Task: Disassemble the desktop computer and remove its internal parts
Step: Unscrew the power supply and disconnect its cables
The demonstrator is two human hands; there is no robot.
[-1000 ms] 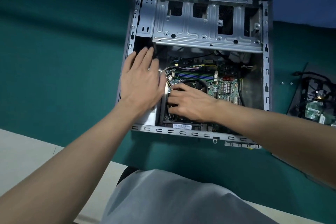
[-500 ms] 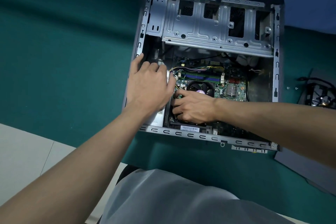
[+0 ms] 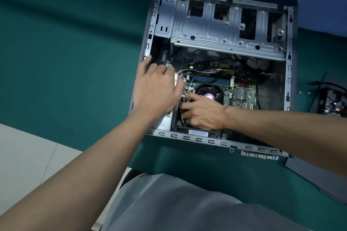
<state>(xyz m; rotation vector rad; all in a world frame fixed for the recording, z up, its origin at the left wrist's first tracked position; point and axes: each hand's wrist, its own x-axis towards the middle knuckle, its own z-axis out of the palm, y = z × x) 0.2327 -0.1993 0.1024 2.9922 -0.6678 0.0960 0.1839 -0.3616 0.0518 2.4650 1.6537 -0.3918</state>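
Note:
The open desktop case (image 3: 206, 139) lies on its side on the green mat. Inside are a silver drive cage (image 3: 216, 30), the motherboard (image 3: 242, 97) with its CPU fan (image 3: 208, 90), memory sticks (image 3: 212, 80) and a bundle of coloured cables (image 3: 206, 71). The silver power supply (image 3: 165, 120) sits in the near-left corner. My left hand (image 3: 155, 88) lies on top of it, fingers curled over its far end. My right hand (image 3: 202, 114) reaches in beside the fan, its fingertips in the gap against the power supply's side, near a black cable.
A removed black part with wires (image 3: 332, 101) lies on the mat at the right, with two small screws (image 3: 304, 92) beside it. A grey side panel (image 3: 315, 176) rests at the near right. White floor shows at the lower left.
My left hand's fingers went from lying flat on the power supply to curling over its far end. My right hand stayed in the gap beside the fan. The view shifted, so the case sits further right.

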